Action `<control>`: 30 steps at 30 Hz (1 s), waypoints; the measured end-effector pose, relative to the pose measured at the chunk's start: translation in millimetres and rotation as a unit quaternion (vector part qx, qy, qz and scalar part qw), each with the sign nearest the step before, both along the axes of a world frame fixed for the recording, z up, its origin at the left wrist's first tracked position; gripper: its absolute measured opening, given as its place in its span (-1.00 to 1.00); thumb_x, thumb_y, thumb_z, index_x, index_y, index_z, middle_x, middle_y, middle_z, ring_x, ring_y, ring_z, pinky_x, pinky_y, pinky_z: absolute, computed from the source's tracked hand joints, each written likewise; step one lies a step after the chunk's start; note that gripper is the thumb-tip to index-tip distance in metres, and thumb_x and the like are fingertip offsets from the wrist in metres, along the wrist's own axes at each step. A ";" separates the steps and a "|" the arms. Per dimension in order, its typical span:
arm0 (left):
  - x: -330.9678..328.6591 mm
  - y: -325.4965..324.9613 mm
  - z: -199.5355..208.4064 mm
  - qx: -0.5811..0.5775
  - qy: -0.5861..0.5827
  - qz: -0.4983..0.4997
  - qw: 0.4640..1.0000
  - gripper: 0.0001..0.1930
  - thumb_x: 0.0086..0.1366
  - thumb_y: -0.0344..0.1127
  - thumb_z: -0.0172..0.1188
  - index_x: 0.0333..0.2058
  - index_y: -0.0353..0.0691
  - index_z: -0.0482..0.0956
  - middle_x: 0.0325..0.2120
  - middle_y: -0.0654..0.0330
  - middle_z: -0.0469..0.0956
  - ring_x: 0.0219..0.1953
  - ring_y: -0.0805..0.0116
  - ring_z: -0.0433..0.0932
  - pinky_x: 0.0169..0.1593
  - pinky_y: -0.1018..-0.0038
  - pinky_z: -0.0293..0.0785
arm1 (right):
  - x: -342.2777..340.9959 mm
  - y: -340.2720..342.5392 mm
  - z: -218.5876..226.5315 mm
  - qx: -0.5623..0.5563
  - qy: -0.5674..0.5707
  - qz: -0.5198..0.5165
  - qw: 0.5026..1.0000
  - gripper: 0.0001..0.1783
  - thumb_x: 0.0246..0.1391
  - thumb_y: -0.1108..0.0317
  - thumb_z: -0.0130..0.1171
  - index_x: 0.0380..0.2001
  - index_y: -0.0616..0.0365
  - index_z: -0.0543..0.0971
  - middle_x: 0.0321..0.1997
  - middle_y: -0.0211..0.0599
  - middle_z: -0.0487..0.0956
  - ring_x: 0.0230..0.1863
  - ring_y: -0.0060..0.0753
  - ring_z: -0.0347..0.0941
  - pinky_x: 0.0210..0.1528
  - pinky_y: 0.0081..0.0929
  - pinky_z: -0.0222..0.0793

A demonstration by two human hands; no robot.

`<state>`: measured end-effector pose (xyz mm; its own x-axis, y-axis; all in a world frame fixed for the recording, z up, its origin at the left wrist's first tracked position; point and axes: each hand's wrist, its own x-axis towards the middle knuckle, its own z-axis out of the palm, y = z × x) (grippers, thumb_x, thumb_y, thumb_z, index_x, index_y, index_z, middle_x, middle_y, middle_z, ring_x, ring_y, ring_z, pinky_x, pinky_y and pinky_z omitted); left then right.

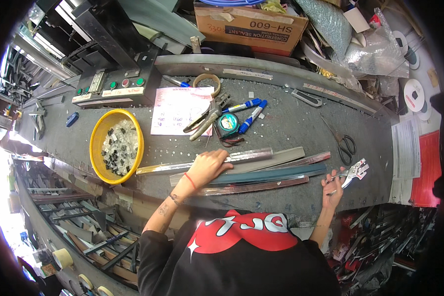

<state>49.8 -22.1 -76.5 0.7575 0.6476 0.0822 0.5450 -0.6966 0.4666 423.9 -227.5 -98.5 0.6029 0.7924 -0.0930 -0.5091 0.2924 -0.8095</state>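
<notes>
My left hand [209,165] curls over a long shiny silver strip [251,155], its fingers bent round it. Beside that strip lie a grey strip [288,155], a dark blue-green strip [281,172] and a reddish wrapped strip [276,185], all lengthwise on the bench. Off to the right, my right hand [333,190] grips the handles of silver metal pliers [357,169], whose broad head points up and away from the strips. Part of the handles is hidden in my fingers.
A yellow basket [94,159] of small clear and black pieces stands left. Behind the strips are a paper sheet [165,111], pliers [204,123], a tape measure [228,124], blue markers [254,117] and a tape roll [207,77]. Black-handled scissors [348,148] and a cutter knife [307,97] lie right.
</notes>
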 end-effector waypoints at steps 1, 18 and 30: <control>1.0 0.8 3.5 0.021 -0.023 0.012 0.999 -0.68 0.16 -0.09 0.16 -0.30 -0.24 0.41 -0.48 0.10 0.45 -0.43 0.09 0.52 -0.38 0.27 0.42 | 3.3 0.9 -7.9 0.000 -0.008 -0.017 1.000 -0.49 0.12 0.44 -0.04 0.13 -0.09 0.15 -0.21 -0.41 0.31 -0.29 -0.54 0.21 -0.35 -0.47 0.17; 41.3 18.8 -1.8 0.012 0.005 -0.007 1.000 -0.62 0.07 -0.25 0.20 -0.13 -0.20 0.39 -0.30 0.11 0.39 -0.21 0.12 0.43 -0.15 0.31 0.37 | 37.8 -5.4 -38.7 0.217 0.253 -0.014 0.943 -0.59 0.19 0.28 -0.07 0.10 0.10 0.25 -0.16 -0.28 0.25 -0.18 -0.35 0.18 -0.22 -0.39 0.13; 51.2 25.7 -8.8 -0.065 -0.132 -0.001 0.989 -0.87 0.18 -0.34 0.11 -0.37 -0.28 0.49 -0.40 0.07 0.42 -0.28 0.08 0.46 -0.22 0.30 0.42 | 44.0 -4.2 -43.8 0.255 0.278 0.037 0.926 -0.49 0.17 0.05 -0.01 0.11 0.04 0.25 -0.14 -0.31 0.25 -0.15 -0.31 0.22 -0.22 -0.35 0.18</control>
